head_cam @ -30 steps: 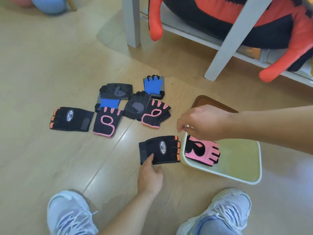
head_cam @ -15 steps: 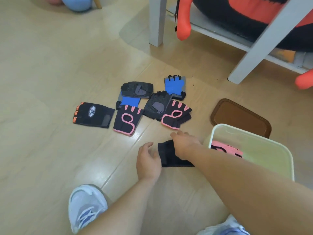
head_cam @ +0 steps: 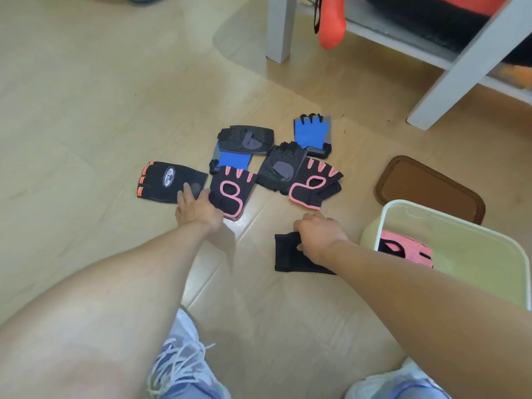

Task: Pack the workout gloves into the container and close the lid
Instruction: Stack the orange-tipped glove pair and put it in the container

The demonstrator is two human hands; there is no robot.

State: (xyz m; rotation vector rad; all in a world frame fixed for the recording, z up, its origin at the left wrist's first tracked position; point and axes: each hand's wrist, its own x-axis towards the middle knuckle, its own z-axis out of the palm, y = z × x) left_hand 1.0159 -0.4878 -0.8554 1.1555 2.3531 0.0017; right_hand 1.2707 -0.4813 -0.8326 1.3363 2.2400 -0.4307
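Observation:
Several fingerless workout gloves lie on the wooden floor. A black glove with orange fingertips [head_cam: 165, 180] is at the left; my left hand [head_cam: 195, 208] rests flat on its cuff, also touching a black-and-pink glove [head_cam: 230, 192]. My right hand [head_cam: 319, 236] presses on a second black glove [head_cam: 288, 254] beside the pale green container [head_cam: 449, 220]. Inside the container lies a pink glove [head_cam: 408, 250]. The brown lid [head_cam: 426, 188] lies flat on the floor behind the container. Blue, dark grey and another pink-trimmed glove [head_cam: 313, 185] sit in the middle cluster.
A white shelf leg [head_cam: 280, 27] and a slanted white brace [head_cam: 466, 61] stand at the back, with a red-and-black stuffed item on the shelf. My two white sneakers [head_cam: 184, 367] are at the bottom edge.
My left hand moved from the near black glove to the far-left black glove. My right hand stayed on the near black glove. The view shifted left and nearer the floor.

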